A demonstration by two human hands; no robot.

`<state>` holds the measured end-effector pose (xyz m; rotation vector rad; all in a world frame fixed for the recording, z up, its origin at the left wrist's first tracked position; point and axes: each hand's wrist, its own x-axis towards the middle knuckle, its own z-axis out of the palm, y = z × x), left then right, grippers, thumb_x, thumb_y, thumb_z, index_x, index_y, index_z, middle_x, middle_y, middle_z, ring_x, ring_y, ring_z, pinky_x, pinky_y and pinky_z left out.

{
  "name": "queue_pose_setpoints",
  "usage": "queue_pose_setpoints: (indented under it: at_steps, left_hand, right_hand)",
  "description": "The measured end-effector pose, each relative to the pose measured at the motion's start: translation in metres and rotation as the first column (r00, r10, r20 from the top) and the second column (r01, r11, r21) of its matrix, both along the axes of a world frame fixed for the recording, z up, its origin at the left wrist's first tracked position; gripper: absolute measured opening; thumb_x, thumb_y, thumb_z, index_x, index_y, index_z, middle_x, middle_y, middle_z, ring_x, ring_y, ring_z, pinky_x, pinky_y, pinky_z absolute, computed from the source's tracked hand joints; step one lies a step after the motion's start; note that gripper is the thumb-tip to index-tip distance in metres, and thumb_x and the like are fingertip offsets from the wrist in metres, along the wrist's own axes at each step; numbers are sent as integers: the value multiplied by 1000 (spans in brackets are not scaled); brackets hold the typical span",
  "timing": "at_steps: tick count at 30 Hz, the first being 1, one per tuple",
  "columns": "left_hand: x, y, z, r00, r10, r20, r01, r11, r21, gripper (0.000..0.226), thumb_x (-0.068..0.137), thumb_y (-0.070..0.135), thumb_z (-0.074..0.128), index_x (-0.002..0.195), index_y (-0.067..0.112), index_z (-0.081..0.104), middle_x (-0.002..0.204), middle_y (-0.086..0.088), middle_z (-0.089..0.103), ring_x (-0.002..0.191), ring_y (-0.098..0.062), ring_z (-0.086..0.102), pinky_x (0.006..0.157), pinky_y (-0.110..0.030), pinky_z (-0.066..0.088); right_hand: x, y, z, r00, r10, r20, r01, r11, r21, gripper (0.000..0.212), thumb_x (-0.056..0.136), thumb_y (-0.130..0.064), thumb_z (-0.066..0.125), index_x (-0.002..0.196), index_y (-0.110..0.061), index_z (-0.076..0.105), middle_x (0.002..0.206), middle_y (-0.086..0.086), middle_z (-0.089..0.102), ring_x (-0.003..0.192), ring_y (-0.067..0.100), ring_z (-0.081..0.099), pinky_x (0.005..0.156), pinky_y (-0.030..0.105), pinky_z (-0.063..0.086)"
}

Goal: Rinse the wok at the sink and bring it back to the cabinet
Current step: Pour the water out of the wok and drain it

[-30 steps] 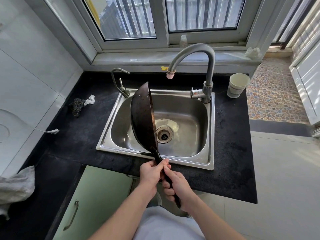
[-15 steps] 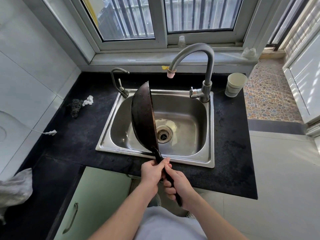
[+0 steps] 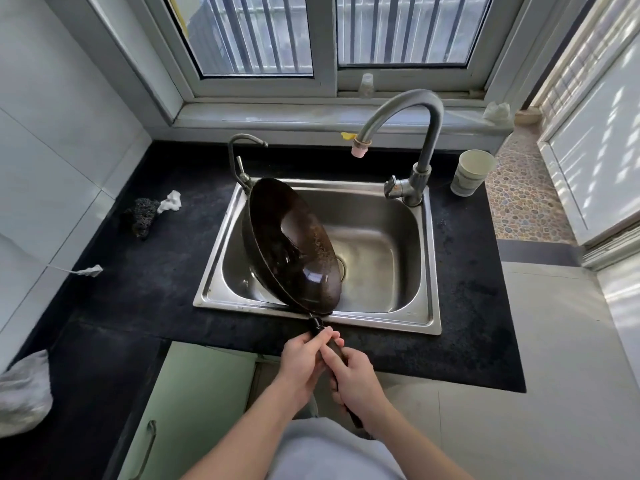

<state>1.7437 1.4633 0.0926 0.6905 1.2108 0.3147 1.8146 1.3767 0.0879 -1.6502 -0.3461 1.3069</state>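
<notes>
A black wok [image 3: 291, 247] hangs tilted over the left half of the steel sink [image 3: 420, 313], its wet inside facing up and to the right. Both hands grip its long dark handle at the counter's front edge. My left hand [image 3: 301, 362] holds the handle nearer the wok. My right hand [image 3: 353, 382] holds it farther back, close to my body. The tall curved faucet [image 3: 415, 133] stands at the sink's back right, and no water runs from its spout.
A small second tap [image 3: 239, 161] stands at the sink's back left. A paper cup [image 3: 471, 171] sits on the black counter [image 3: 145, 282] at the right. A dark scrubber [image 3: 142, 216] and white scraps lie on the left. A green cabinet door [image 3: 187, 403] is below.
The wok has rolled from standing on edge to a flatter tilt, so its inside now shows. It also shifted slightly right over the drain. Both hands kept their grip on the handle.
</notes>
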Motion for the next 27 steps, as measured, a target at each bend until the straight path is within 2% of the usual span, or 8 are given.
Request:
queue_pose_setpoints:
  at_steps: [4, 8, 11, 13, 16, 18, 20, 27]
  left_hand:
    - [-15, 12, -9, 994, 40, 102, -24, 987, -156, 20, 94, 14, 61, 99, -4, 69, 90, -15, 68, 83, -23, 68, 76, -34, 55]
    - [-23, 19, -15, 992, 46, 113, -25, 983, -180, 16, 90, 9, 66, 98, -6, 67, 87, -14, 69, 77, -21, 69, 72, -32, 57]
    - [-28, 25, -17, 990, 17, 137, 8, 983, -182, 22, 91, 5, 64, 106, -11, 64, 91, -16, 71, 80, -21, 73, 71, -29, 58]
    - [-34, 31, -18, 986, 10, 166, 25, 978, -209, 25, 93, 6, 62, 110, -12, 62, 97, -16, 74, 89, -23, 74, 74, -30, 59]
    - [-44, 40, -20, 982, 2, 191, 45, 969, -243, 20, 94, 7, 60, 107, -8, 62, 99, -15, 74, 90, -22, 74, 72, -29, 59]
    - [-49, 46, -21, 978, -20, 208, 73, 965, -251, 18, 95, 8, 58, 106, -6, 63, 98, -14, 74, 91, -23, 74, 72, -28, 59]
    - [-52, 52, -22, 973, -51, 224, 108, 963, -249, 19, 95, 9, 58, 106, -5, 63, 96, -13, 75, 92, -24, 74, 76, -30, 58]
    - [-50, 54, -20, 964, -13, 265, 94, 951, -295, 21, 97, 7, 54, 109, -9, 61, 89, -13, 73, 86, -23, 74, 76, -30, 58]
  right_hand:
    - [-21, 7, -5, 904, 150, 399, -96, 984, -152, 29, 95, -43, 60, 90, -15, 69, 74, -8, 68, 64, 4, 60, 57, 17, 44]
    - [-42, 8, -6, 851, 174, 495, -66, 971, -229, 28, 94, -42, 59, 109, -19, 65, 90, -8, 73, 79, 7, 65, 66, 18, 47]
    - [-51, 11, -3, 841, 151, 520, -19, 968, -250, 22, 93, -38, 63, 110, -23, 64, 86, -5, 73, 71, 6, 62, 61, 17, 43]
    - [-55, 17, 1, 897, 94, 433, -4, 979, -205, 12, 93, -27, 65, 101, -18, 64, 74, -6, 68, 60, 1, 62, 52, 14, 45]
    - [-62, 27, 7, 1000, -25, -7, 24, 992, -120, 14, 95, -13, 62, 95, 1, 61, 64, 8, 65, 43, 13, 58, 41, 26, 49]
    - [-68, 33, 8, 966, -79, -247, 53, 992, -113, 15, 97, -11, 60, 89, 1, 56, 59, 8, 56, 41, 17, 48, 39, 26, 42]
    - [-72, 39, 9, 925, -138, -354, 94, 986, -137, 14, 98, -11, 57, 86, -6, 51, 56, 4, 45, 41, 15, 37, 38, 24, 35]
    - [-78, 46, 14, 991, -125, -58, 115, 982, -149, 32, 100, -23, 57, 74, -7, 48, 48, 0, 38, 36, 13, 33, 33, 22, 31]
